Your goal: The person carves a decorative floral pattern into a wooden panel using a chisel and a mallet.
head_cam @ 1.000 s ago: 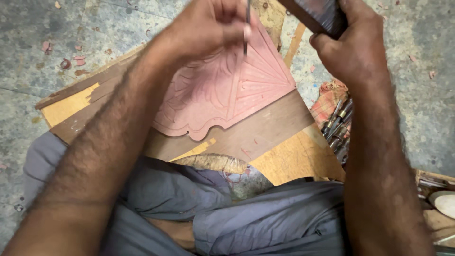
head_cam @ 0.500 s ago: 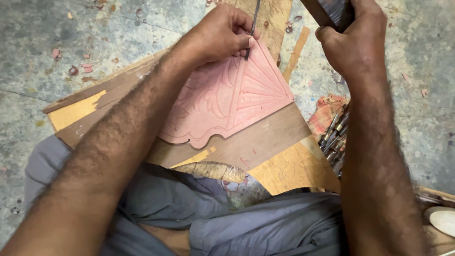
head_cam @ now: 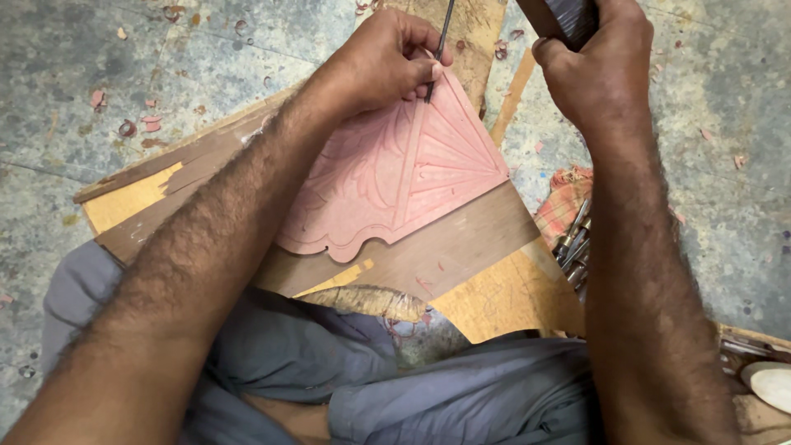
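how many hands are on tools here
2. The left hand pinches a thin chisel at the pink carved panel's top corner; the right hand grips a dark mallet at the top edge.

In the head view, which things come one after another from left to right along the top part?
Wood chips on the floor → left hand → thin chisel → right hand gripping a dark mallet.
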